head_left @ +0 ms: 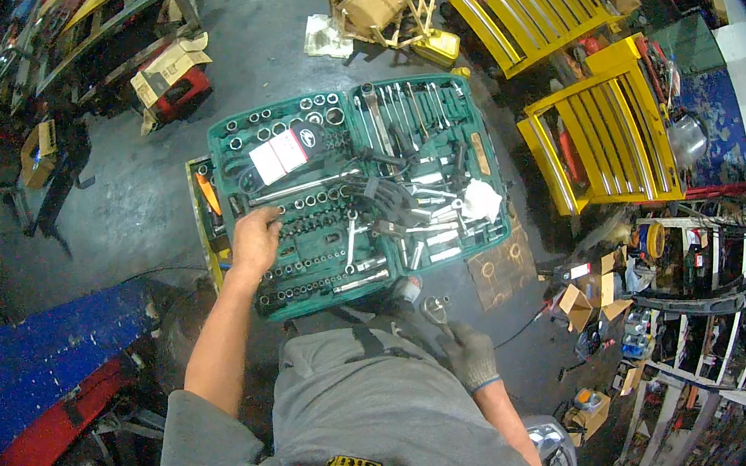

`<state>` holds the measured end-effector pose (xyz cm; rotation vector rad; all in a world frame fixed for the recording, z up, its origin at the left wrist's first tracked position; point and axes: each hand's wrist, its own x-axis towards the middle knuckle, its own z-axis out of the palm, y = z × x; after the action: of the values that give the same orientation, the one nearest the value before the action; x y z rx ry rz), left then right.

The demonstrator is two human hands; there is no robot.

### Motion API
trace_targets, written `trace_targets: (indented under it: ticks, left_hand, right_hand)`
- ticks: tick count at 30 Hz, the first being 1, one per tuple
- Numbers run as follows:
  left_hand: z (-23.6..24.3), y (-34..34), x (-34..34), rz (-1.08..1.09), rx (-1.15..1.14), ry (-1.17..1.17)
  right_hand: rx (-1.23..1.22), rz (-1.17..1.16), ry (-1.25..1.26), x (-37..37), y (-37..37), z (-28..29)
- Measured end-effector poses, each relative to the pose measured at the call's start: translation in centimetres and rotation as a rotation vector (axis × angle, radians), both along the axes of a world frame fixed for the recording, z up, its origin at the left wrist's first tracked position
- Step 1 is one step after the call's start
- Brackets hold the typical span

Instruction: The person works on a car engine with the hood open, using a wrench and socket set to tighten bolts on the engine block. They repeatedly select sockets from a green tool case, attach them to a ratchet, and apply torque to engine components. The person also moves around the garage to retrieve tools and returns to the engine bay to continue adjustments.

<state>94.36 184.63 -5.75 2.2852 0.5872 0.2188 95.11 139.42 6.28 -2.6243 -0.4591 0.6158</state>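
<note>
A large green tool case [382, 260] lies spread out in front of me, with rows of sockets and several wrenches in its moulded slots. My bare left hand [257, 239] reaches into its left half. The fingers are curled together at the left end of a row of sockets [323, 198]; what they pinch is hidden. Low by my right side, my gloved right hand [471, 358] is wrapped round the handle of a ratchet wrench [437, 308], its round head pointing away from me. A combination wrench [351, 239] lies loose across the sockets.
On the case rest a white-and-red box [278, 156], a dark glove [384, 197] and a crumpled white rag [481, 202]. Yellow drawer cabinets [601, 142] stand at the right, above a cluttered rack [709, 283]. A blue-and-red panel [55, 360] is at the left.
</note>
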Motion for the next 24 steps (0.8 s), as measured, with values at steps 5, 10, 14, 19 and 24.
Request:
trace_targets:
  ticks: [5, 10, 14, 19, 24]
  left_hand:
    - [0.1, -0.5, 0.2, -0.017, 0.036, 0.111]
    - [-0.6, -0.9, 0.2, -0.043, 0.107, 0.068]
    - [-1.2, -1.2, 0.2, -0.068, 0.133, 0.064]
    - [-1.3, -1.3, 0.8, -0.136, 0.221, 0.177]
    - [-1.2, -1.5, 2.3, -0.184, 0.331, 0.29]
  right_hand:
    - [-0.017, -0.014, 0.006, -0.5, -0.4, 0.0]
    - [-0.016, -0.035, 0.011, -0.9, -0.4, 0.2]
    - [-0.031, -0.046, 0.03, -1.1, -0.4, 0.3]
    - [-0.057, -0.052, 0.066, -1.0, -0.4, 0.4]
    - [-0.031, -0.049, 0.018, -1.0, -0.3, 0.4]
